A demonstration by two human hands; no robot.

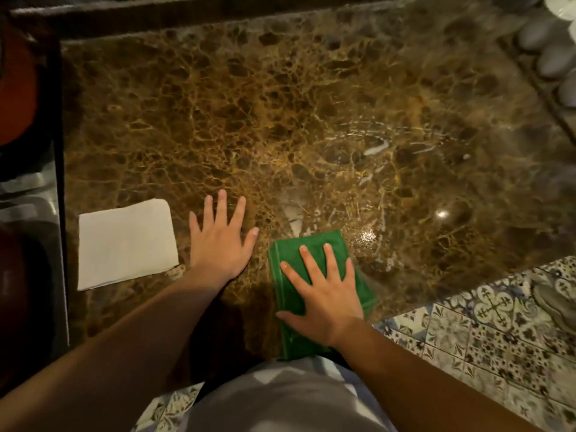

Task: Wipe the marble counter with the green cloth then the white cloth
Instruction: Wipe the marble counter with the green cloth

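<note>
The brown marble counter fills most of the view. A folded green cloth lies at its near edge, and my right hand presses flat on top of it with fingers spread. My left hand rests flat on the bare marble, fingers apart, just left of the green cloth. A folded white cloth lies flat on the counter to the left of my left hand, untouched. Wet streaks shine on the marble beyond the green cloth.
White rounded dishes stand along the counter's far right. A dark raised ledge runs along the back. A metal sink lies past the left edge. Patterned floor tiles show at the lower right.
</note>
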